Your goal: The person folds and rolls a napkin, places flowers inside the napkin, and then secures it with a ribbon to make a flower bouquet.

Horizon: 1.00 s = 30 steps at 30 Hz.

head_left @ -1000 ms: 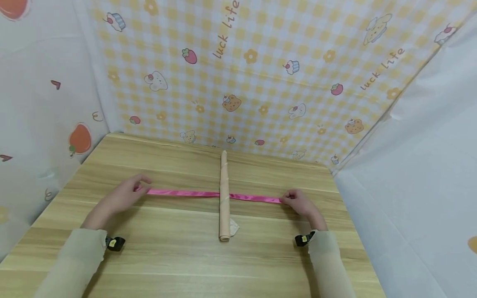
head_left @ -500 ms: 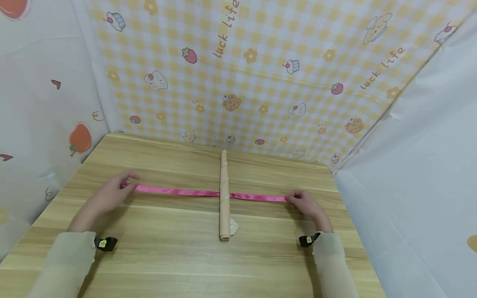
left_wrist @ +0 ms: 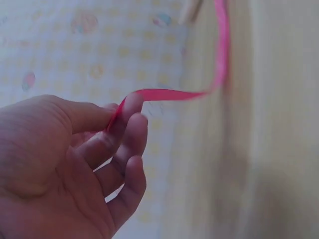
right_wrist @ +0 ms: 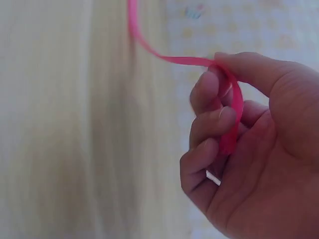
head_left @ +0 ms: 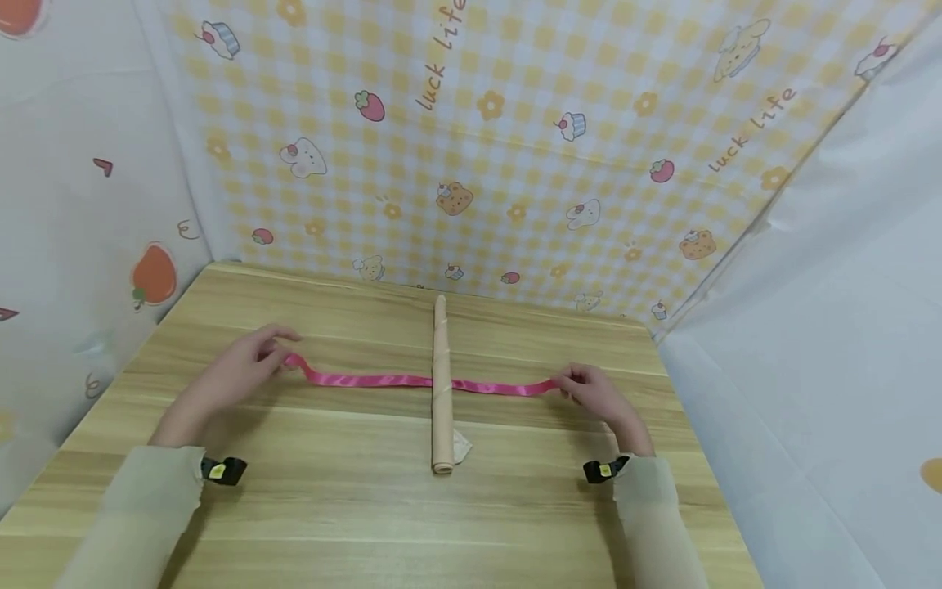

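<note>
A pink satin ribbon (head_left: 371, 381) runs left to right across the table, passing under a beige rolled-up sheet (head_left: 441, 393). The roll points away from me, narrow at its far end. My left hand (head_left: 253, 360) pinches the ribbon's left end between thumb and fingers, and that end rises off the table. With thumb and forefinger, my right hand (head_left: 592, 391) pinches the ribbon near its right end. In the right wrist view a short tail of ribbon (right_wrist: 234, 114) hangs into the palm. Both raised ends leave the ribbon slightly slack.
The wood-grain table (head_left: 353, 507) extends to a yellow checked cloth (head_left: 500, 164) at the back. White cloth walls (head_left: 832, 368) stand on both sides. A small pale scrap (head_left: 461, 447) shows beside the roll's near end.
My left hand first went left, pulling the ribbon straight, then came back right and up. The right hand moved slightly right, then back left and up. The ribbon went from taut to slack.
</note>
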### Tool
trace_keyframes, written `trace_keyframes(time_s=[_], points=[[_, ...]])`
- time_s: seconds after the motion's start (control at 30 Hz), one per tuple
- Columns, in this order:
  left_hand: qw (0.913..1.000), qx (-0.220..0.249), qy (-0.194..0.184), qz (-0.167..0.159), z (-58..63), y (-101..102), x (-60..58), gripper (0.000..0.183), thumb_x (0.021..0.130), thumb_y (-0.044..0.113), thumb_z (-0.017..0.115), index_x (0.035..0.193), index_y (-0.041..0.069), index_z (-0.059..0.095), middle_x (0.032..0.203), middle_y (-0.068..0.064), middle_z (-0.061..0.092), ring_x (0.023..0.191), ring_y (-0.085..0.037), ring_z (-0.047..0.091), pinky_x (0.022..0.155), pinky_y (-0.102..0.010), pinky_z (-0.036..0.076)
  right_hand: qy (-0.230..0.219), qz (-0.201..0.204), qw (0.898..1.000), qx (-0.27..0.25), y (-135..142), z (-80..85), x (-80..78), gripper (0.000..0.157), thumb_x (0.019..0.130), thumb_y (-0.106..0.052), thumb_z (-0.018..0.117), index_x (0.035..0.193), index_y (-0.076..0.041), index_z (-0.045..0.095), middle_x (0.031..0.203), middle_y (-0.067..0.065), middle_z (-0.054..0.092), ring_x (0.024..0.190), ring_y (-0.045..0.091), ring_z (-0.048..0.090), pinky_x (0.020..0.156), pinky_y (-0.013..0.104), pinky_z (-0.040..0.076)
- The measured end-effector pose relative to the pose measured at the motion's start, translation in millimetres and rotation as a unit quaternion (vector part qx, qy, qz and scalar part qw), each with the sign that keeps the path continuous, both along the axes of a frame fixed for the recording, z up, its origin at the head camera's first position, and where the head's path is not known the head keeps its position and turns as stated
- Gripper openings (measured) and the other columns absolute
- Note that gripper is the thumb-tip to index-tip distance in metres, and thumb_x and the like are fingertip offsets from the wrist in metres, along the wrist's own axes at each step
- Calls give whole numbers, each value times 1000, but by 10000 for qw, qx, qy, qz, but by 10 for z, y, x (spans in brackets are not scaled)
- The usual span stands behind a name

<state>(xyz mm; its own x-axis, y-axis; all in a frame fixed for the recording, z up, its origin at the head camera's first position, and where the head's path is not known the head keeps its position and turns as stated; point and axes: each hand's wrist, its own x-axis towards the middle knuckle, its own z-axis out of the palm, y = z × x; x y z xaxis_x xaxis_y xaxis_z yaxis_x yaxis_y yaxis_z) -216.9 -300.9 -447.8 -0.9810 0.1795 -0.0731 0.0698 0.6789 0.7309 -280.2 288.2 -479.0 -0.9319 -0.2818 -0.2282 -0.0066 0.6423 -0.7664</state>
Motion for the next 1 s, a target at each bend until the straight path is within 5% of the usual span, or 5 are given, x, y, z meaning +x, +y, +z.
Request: trace_keyframes(time_s=[0.3,0.5,0.63,0.8,1.0], points=[[9978,332,122,-568,525,540,-303,40,118,27,42,154,11,50,113,-16,76,106,-30,73,62,-34,49,550,647,9959,-311,-520,471,-13,26,109,-41,65,109,-18,78,83,4,63,70,17,46,64,30,41],[9938,384,311,-995,799,916,-570,39,117,24,47,153,10,51,125,-17,76,107,-29,74,91,-51,57,894,1402,9855,-341,-1004,795,-46,16,106,-36,70,105,-23,79,105,0,72,86,26,63,76,34,51],[9901,593,332,-1226,865,1161,-715,35,116,18,48,150,8,53,128,-18,76,108,-30,75,101,-58,55,1102,1884,9750,-419,-1362,893,-114,16,106,-32,70,101,-19,78,128,3,72,114,27,68,89,38,56],[9857,783,341,-1456,925,1448,-797,32,115,18,49,145,11,58,126,-14,78,111,-31,76,92,-49,58,1217,2137,9680,-495,-1699,901,-188,16,105,-32,73,98,-20,80,155,7,61,151,25,51,108,48,53],[9805,853,567,-1677,961,1683,-834,30,115,23,50,143,16,61,126,-10,78,118,-29,74,91,-46,54,1259,2074,9650,-999,-1920,786,-262,16,106,-29,72,104,-19,84,135,-1,73,127,16,66,97,37,58]])
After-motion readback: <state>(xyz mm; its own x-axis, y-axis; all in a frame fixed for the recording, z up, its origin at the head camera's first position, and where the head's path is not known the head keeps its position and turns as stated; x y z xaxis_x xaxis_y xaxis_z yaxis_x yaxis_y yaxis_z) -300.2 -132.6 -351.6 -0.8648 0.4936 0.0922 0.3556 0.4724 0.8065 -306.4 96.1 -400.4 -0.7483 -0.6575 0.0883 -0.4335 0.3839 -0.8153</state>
